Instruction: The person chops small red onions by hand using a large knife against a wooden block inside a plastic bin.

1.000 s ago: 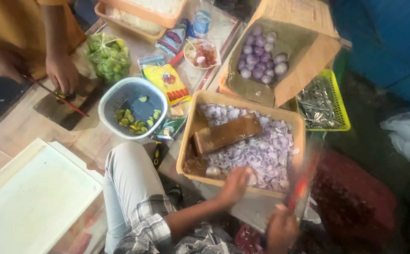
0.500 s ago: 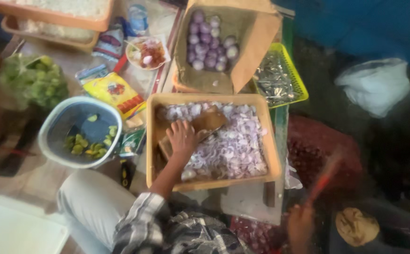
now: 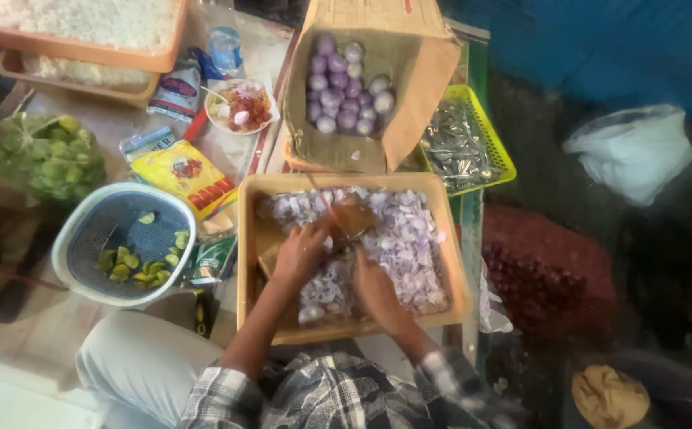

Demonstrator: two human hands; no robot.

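Note:
A shallow tan tray point(image 3: 453, 262) holds a heap of sliced purple shallots point(image 3: 409, 238). My left hand point(image 3: 300, 253) reaches into the tray's left side, fingers curled on the edge of a brown wooden slicer board point(image 3: 352, 214) that lies tilted over the slices. My right hand point(image 3: 377, 287) rests low in the middle of the tray on the slices, just right of the left hand. Blur hides what its fingers hold. Both plaid sleeves come in from the bottom edge.
Behind the tray, an open cardboard box point(image 3: 417, 87) holds whole shallots. A yellow-green basket point(image 3: 505, 163) of small dried fish stands to its right. A blue-and-white colander point(image 3: 72, 238) with lime pieces, a yellow packet point(image 3: 187, 179) and a bag of limes point(image 3: 44, 155) are at the left. A red mesh sack point(image 3: 544, 274) lies at the right.
My right hand, which was out to the right of the tray with a red object, has come into the tray beside the left hand. The view has moved closer.

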